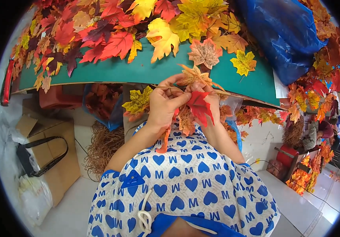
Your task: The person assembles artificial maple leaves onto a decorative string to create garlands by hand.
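My left hand (163,107) and my right hand (214,103) meet just in front of the table edge, fingers pinched together on a garland of artificial maple leaves. From it a red leaf (201,108) hangs by the right fingers, and an orange-brown leaf (186,121) dangles between the wrists. A pale orange leaf (193,77) rises above the fingertips. To the left of the left wrist shows a yellow-green leaf (139,101). The stem between the fingertips is mostly hidden.
On the green tabletop (110,71) lie heaped leaves (114,43) and a blue plastic bag (282,35). Below left are a red stool (57,98), a bundle of brown twigs (106,148) and a cardboard box (65,162). Leaf garlands (316,98) hang at the right.
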A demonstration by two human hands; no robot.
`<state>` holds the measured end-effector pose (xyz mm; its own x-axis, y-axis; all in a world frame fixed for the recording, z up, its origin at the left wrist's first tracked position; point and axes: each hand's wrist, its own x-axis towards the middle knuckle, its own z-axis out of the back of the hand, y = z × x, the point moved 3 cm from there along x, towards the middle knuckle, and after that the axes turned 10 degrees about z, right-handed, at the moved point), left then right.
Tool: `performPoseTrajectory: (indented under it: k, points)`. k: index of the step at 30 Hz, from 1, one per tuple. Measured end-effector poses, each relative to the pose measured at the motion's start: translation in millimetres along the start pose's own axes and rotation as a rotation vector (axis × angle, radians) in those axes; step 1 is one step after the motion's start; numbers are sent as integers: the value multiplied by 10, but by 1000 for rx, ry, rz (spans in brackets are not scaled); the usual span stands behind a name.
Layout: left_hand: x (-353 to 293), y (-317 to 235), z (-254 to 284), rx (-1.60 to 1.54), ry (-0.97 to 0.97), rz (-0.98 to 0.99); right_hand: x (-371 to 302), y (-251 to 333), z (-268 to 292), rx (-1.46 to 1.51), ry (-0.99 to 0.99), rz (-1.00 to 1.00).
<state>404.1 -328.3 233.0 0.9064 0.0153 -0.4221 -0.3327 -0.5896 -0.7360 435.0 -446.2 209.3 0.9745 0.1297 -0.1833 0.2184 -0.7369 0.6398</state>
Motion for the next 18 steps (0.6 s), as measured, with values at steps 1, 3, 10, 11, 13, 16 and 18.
performPoseTrajectory:
  k: [1,3,10,11,13,16,18]
  points:
    - [4,0,4,-1,-4,-9,-13,9,-15,-11,-9,-12]
    - [1,-10,7,-10,-9,2,-20,1,-21,-22,-18,-23]
    - [31,41,86,-13,-20,-1,-30,-40,49,-102,-44,35]
    - [39,57,99,-14,-20,0,-27,-45,61,-89,-25,54]
    - [60,65,102,3,-1,-41,17,-66,208,-143,-7,18]
    - [60,42,118,70,9,-41,-20,30,240,-301,-21,6]
    - [69,-25,123,151,28,-69,-44,125,224,-404,-54,28]
